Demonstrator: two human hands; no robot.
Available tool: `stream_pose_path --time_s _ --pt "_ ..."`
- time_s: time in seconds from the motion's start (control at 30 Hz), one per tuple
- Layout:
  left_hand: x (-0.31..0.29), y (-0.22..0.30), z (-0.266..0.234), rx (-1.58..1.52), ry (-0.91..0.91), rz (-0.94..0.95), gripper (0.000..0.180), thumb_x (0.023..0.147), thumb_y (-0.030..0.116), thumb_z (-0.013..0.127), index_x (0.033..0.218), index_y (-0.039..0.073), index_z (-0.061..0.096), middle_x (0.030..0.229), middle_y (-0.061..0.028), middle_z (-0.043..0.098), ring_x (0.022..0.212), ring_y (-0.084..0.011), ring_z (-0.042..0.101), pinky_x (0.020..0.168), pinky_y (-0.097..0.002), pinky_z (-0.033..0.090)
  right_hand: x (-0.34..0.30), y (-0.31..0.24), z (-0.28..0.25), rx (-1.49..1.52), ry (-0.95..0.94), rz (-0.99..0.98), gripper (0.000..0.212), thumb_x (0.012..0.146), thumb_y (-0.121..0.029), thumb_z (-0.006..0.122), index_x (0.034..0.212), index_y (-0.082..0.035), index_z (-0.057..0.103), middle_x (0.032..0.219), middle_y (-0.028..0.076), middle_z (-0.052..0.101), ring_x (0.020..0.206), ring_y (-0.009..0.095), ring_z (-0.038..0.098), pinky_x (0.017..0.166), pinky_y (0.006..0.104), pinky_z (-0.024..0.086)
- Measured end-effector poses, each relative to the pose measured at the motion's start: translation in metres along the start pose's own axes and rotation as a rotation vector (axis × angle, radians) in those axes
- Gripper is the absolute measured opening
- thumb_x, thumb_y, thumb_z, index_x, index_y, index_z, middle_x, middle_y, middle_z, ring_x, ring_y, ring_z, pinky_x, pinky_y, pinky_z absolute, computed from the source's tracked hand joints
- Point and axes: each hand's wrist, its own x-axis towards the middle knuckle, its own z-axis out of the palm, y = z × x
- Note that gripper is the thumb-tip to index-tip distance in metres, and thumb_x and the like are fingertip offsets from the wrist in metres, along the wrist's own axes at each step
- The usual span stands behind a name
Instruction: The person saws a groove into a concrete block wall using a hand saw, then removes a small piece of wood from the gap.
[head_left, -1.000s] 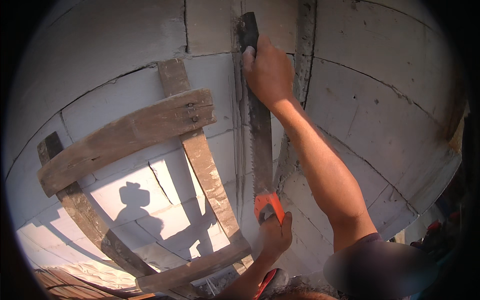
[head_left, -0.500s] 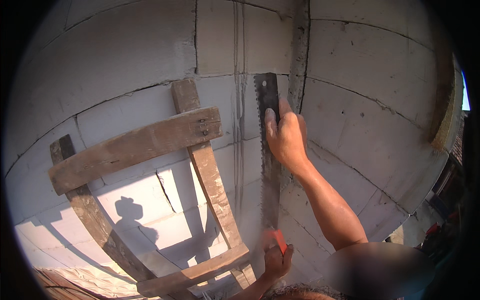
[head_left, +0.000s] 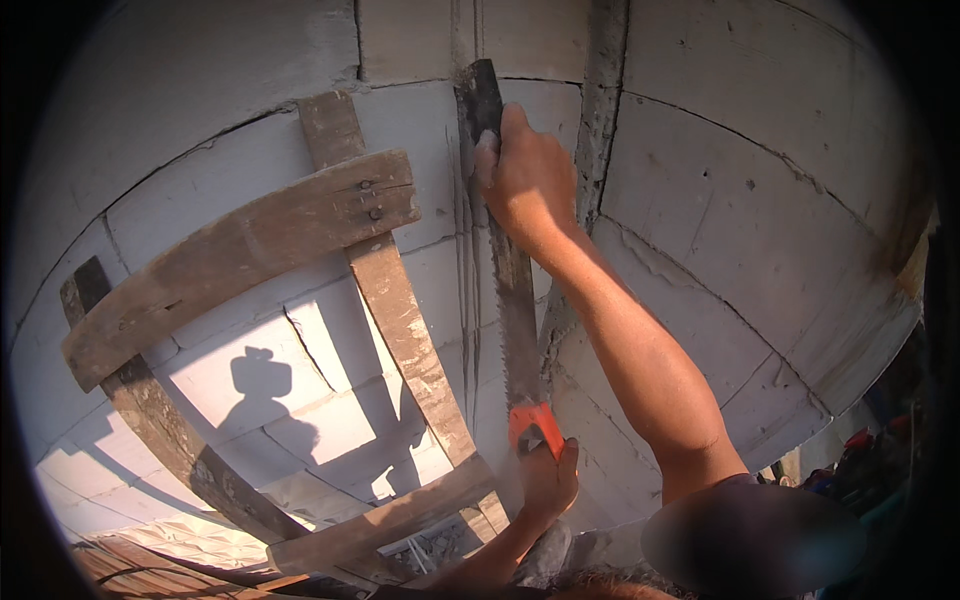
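A handsaw with a long dark toothed blade and a red handle stands nearly upright along the pale block wall. My left hand is closed around the handle at the bottom. Higher up, my right hand grips the blade near its tip, thumb on the left side. The upper part of the toothed edge lies at vertical grooves scored in the wall. How deep the teeth sit in them cannot be made out.
Left of the saw, a wooden ladder-like frame leans against the wall. A rough vertical joint marks the corner, where another block wall runs off to the right. Rubble lies below the frame.
The saw's tip has shifted left to the grooves and up past the horizontal block joint. Both hands moved up with it, keeping their grips. The whole view has also shifted.
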Motion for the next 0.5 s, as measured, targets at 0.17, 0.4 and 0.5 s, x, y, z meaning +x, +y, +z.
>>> stream_pose_path --time_s 0.17,0.4,0.5 --pt "-0.145 -0.100 0.016 0.000 -0.138 -0.166 0.030 0.097 0.019 0.060 0.073 0.002 0.059 0.063 -0.0122 0.059 0.067 -0.0332 0.060 0.071 -0.0496 0.045 -0.202 0.085 0.071 0.075 -0.310 0.148 0.021 0.100 -0.020 0.055 0.097 0.000 0.049 0.066 0.025 0.064 0.064 0.049 0.064 0.061 0.0570 0.050" --pt "-0.117 -0.091 0.019 0.070 -0.156 0.168 0.034 0.099 0.022 0.058 0.071 0.003 0.060 0.059 -0.0108 0.057 0.060 -0.0339 0.058 0.069 -0.0448 0.045 -0.128 0.054 -0.014 0.167 -0.160 0.152 0.016 0.098 -0.013 0.059 0.097 0.002 0.053 0.062 0.025 0.061 0.059 0.045 0.063 0.056 0.0491 0.049" --pt "0.010 0.018 0.009 -0.040 -0.016 0.268 0.037 0.100 0.021 0.056 0.068 0.003 0.057 0.056 -0.0096 0.054 0.053 -0.0293 0.054 0.062 -0.0399 0.042 0.008 0.008 -0.071 0.102 0.162 -0.119 0.019 0.099 -0.017 0.057 0.098 0.002 0.057 0.067 0.022 0.065 0.063 0.043 0.067 0.062 0.0519 0.053"
